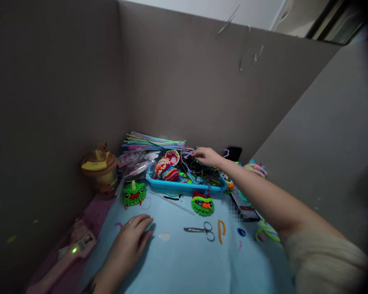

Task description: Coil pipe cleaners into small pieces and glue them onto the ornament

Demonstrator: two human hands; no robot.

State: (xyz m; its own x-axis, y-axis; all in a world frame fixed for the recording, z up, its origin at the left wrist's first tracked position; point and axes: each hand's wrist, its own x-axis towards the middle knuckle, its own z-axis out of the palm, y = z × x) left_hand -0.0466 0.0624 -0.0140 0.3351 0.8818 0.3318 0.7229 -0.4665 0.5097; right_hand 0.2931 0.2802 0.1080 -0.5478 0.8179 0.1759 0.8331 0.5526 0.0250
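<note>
My right hand (206, 156) reaches over the blue tray (187, 187), its fingers pinched together at a pale pink pipe cleaner (188, 154). Under it lies a tangle of dark, green and lilac pipe cleaners (199, 167). My left hand (131, 237) rests on the light blue cloth with nothing in it, fingers stretched out. Ahead of it sits a green fuzzy monster figure (134, 193) with a horn. A second green figure (203, 203), with a red top and orange mouth, stands before the tray. Small scissors (200, 230) lie right of my left hand.
A glue gun (82, 245) with a lit green light lies at the left, below a lidded cup (100, 173). Straight pipe cleaners (153, 141) are stacked behind the tray. An orange piece (221, 232) and a phone (247, 209) lie to the right. Grey walls enclose the table.
</note>
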